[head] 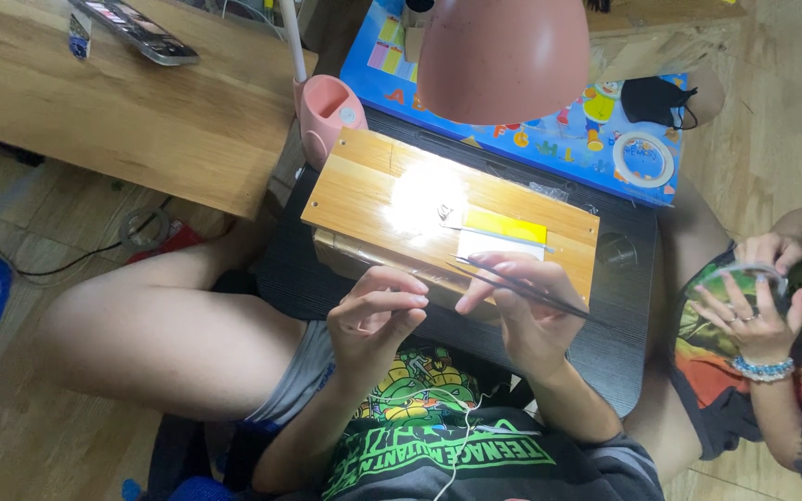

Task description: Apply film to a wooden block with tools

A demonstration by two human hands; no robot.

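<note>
A lived-in room of a home, people sitting on a wooden plank floor (30, 436). A low wooden table (132, 121) with a remote control (136, 30) stands far left, a pink desk lamp (498, 56) hangs over a small wooden box (373, 190), and a child's colourful alphabet board (549, 139) lies far right

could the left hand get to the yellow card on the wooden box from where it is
Probably yes. The left hand sits at the near edge of the wooden box, and the yellow card lies uncovered on top. Only the tweezers in the right hand cross nearby.
</note>
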